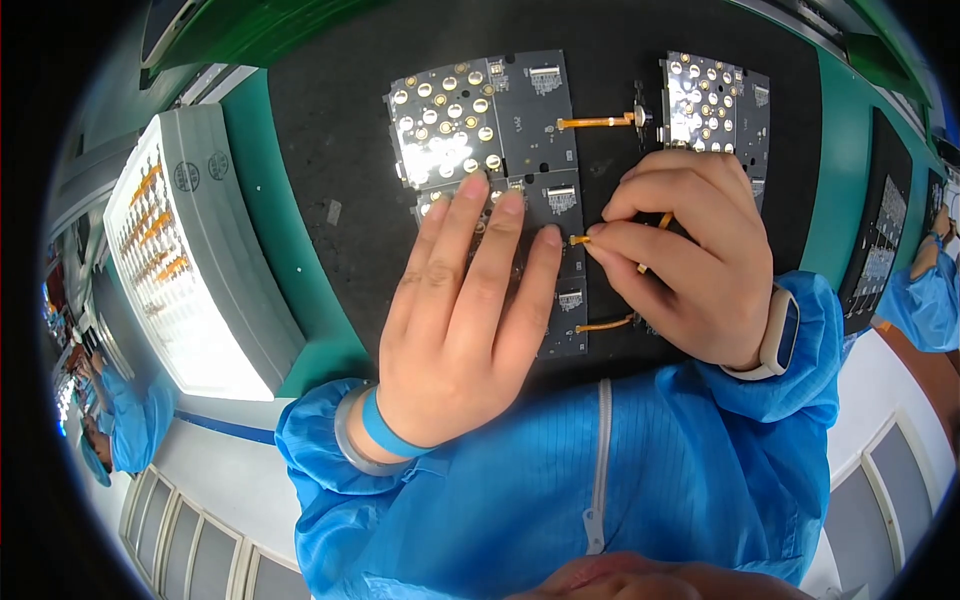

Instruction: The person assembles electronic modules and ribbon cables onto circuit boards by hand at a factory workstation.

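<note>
A dark circuit board panel (530,125) with rows of shiny round metal contacts lies on the black mat (330,120). My left hand (450,320) rests flat on its lower part, fingers spread, covering much of that area. At the panel's right edge, my right hand (700,250) pinches a small orange flex cable (579,240) between thumb and forefinger. The cable's end meets the board edge, but whether it is seated I cannot tell. One orange flex cable (595,123) extends from the board above my right hand, another (605,325) below it.
A second contact-covered board (715,90) lies beyond my right hand, partly hidden by it. To the left, a white foam tray (245,240) holds several orange flex cables. Green table surface (300,270) borders the mat. Other people in blue sleeves (925,300) work at both sides.
</note>
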`<state>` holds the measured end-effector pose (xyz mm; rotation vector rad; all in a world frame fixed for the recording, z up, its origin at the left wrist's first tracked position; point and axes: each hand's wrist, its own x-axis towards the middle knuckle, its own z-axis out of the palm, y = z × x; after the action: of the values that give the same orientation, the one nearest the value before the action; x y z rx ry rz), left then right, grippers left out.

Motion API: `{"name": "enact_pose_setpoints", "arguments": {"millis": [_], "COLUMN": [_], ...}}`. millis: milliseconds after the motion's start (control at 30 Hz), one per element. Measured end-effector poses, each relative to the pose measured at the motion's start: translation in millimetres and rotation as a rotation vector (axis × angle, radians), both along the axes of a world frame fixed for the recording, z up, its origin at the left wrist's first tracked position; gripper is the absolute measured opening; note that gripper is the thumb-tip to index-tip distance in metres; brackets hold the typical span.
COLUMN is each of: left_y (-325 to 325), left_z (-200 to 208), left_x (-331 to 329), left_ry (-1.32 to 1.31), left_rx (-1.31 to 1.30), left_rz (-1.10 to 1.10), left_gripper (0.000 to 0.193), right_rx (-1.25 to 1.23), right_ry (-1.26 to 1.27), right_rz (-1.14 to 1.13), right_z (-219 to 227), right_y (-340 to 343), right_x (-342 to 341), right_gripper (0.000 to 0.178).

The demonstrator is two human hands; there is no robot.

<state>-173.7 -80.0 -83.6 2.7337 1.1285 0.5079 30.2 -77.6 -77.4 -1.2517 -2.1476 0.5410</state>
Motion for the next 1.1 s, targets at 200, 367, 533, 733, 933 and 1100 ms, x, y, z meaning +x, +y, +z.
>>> {"name": "enact_pose_setpoints", "arguments": {"millis": [200,367,533,733,933,1100], "left_y": [1.0,-1.3,16.6,40.6,50.6,68.0], "left_z": [3.6,11.5,26.9,46.1,53.9,52.1], "left_x": [3.6,7.6,2.3,20.9,44.8,68.6], "left_ry": [0.045,0.149,0.165,-0.522,-0.579,-0.552], "left_rx": [0.005,0.013,-0.074,-0.283,-0.239,-0.140], "left_rz": [-0.008,0.010,-0.039,-0.279,-0.385,-0.436], "left_gripper": [0.030,0.031,0.032,0.021,0.023,0.024], "right_rx": [0.026,0.001,-0.323,-0.587,-0.524,-0.259], "right_ry": [-0.027,-0.009,0.320,0.631,0.588,0.438], "right_rz": [0.005,0.024,0.059,0.256,0.311,0.176], "right_z": [-1.2,12.9,25.1,32.7,39.6,39.7], "right_y": [-0.3,1.2,-5.0,-5.3,0.4,6.8], "right_x": [1.0,0.4,13.4,25.0,48.1,67.0], "right_gripper": [0.018,0.030,0.036,0.036,0.040,0.036]}}
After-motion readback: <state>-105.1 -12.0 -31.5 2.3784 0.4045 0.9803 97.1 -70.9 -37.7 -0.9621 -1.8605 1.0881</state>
